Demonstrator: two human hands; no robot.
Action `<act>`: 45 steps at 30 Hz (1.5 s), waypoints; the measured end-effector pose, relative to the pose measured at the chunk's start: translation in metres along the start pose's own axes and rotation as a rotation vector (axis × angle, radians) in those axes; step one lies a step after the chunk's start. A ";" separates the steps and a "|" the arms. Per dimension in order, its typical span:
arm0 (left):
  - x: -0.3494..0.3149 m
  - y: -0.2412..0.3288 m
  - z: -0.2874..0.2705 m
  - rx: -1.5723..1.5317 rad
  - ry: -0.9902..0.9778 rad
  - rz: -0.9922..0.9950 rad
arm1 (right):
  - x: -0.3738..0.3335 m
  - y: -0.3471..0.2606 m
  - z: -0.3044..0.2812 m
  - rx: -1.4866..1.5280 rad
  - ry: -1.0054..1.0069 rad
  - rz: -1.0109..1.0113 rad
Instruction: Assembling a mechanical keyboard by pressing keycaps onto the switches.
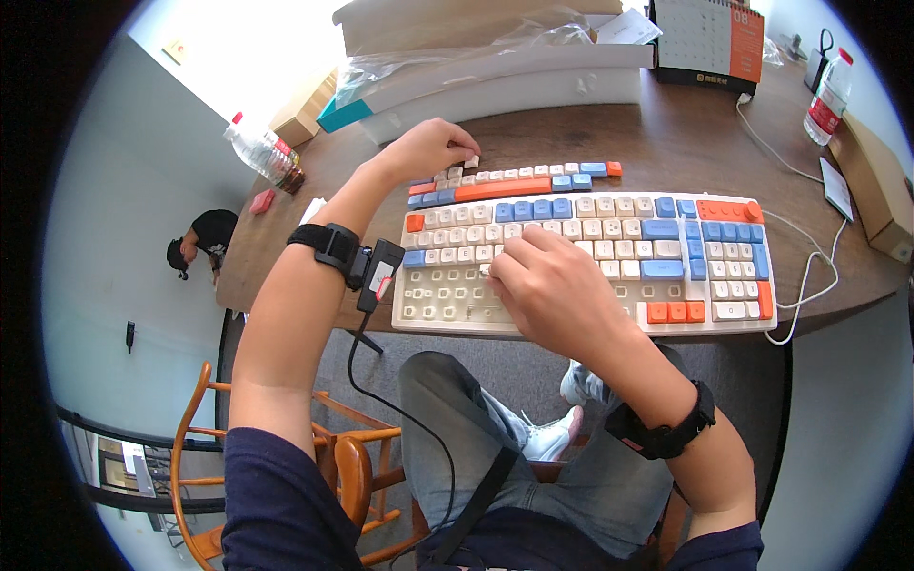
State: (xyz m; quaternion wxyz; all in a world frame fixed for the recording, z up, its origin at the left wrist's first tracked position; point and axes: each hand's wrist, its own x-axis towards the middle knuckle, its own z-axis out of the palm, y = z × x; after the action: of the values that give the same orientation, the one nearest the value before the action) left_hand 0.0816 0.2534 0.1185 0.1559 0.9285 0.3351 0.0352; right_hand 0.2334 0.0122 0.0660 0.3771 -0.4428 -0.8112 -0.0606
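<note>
Cream, blocky keycap (472, 163) touches curled left fingers (462, 140) above wooden table (690, 143).

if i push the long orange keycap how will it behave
The long orange keycap is probably light and stiff, as it looks like a slim plastic bar. It seems apt to slide rather than roll, given its straight, flat-looking sides. Pushed right, it would likely nudge the blue keycaps close by its end.

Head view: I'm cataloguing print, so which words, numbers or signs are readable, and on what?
Locations only, nothing copied:
White rectangular plastic keyboard: letters, digits.
White-and-orange desk calendar: digits, base lettering; rest too small.
Clear red-capped plastic bottles: labels too blurred.
Black wrist box: label too small.
</note>
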 end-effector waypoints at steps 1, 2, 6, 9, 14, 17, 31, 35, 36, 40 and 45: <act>0.000 0.002 0.000 -0.001 0.003 -0.001 | 0.000 0.001 0.001 0.009 0.030 -0.003; -0.001 0.003 0.000 0.000 0.000 0.000 | 0.000 0.000 0.000 0.009 0.029 -0.005; -0.005 0.004 -0.003 0.007 -0.026 0.001 | 0.001 0.000 0.000 0.009 0.025 -0.003; -0.007 0.007 -0.004 0.051 0.074 0.018 | 0.001 -0.001 -0.002 -0.003 -0.001 -0.003; -0.006 0.024 -0.008 0.105 -0.005 -0.085 | 0.000 -0.001 -0.002 -0.027 0.001 -0.003; -0.006 0.025 -0.009 0.126 -0.043 -0.074 | 0.001 -0.001 -0.002 -0.021 -0.016 0.002; -0.004 0.024 -0.005 0.046 -0.073 -0.044 | 0.000 0.000 0.000 -0.003 0.019 0.011; -0.006 0.024 -0.005 0.057 -0.069 -0.045 | 0.001 -0.001 -0.001 -0.012 0.021 0.012; -0.006 0.023 -0.005 0.058 -0.066 -0.030 | 0.001 -0.001 -0.001 -0.005 0.021 0.012; -0.006 0.018 -0.005 0.064 -0.065 -0.029 | 0.001 -0.001 -0.002 -0.010 -0.012 0.013; -0.009 0.017 -0.006 0.041 -0.024 -0.039 | 0.001 -0.002 -0.002 -0.008 -0.006 0.016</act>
State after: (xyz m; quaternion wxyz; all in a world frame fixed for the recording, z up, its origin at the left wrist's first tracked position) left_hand 0.0840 0.2365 0.1299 0.1416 0.9251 0.3521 0.0140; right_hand 0.2332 0.0106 0.0683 0.3733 -0.4509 -0.8086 -0.0595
